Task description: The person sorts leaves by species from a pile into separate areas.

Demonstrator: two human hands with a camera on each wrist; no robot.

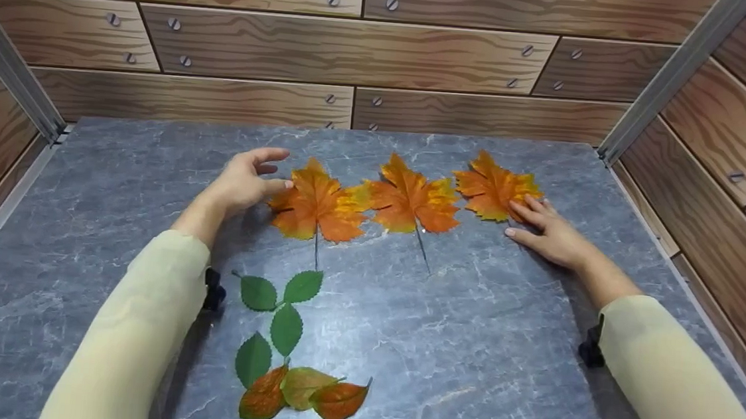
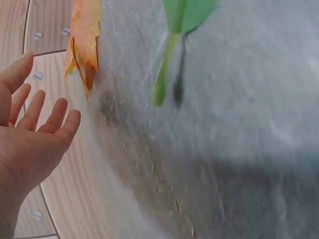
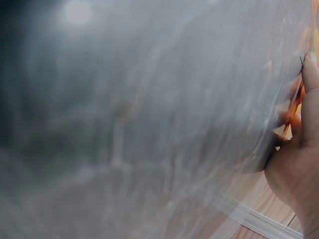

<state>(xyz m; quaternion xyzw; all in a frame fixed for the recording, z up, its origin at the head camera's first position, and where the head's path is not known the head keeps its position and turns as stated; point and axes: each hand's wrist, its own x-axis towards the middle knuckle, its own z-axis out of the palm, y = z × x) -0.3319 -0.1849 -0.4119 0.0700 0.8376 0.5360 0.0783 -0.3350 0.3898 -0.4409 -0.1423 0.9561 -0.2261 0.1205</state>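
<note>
Three orange-and-yellow maple leaves form a row across the far half of the table: a left one (image 1: 316,208), a middle one (image 1: 407,199) and a right one (image 1: 489,189). My left hand (image 1: 245,178) is beside the left leaf, thumb tip at its edge and fingers loosely extended; the left wrist view shows this hand (image 2: 37,129) with nothing gripped. With fingers fairly straight, my right hand (image 1: 551,235) rests on the lower right part of the right leaf, its thumb by the stem. In the right wrist view, only part of that hand (image 3: 294,172) shows at the edge.
Several green leaves (image 1: 286,329) lie nearer on the grey marbled table (image 1: 468,350). Below them is a short row of a red-brown leaf (image 1: 263,395), a yellow-green leaf (image 1: 306,387) and another red-brown leaf (image 1: 339,401). Wood-patterned panels (image 1: 345,51) enclose the back and sides.
</note>
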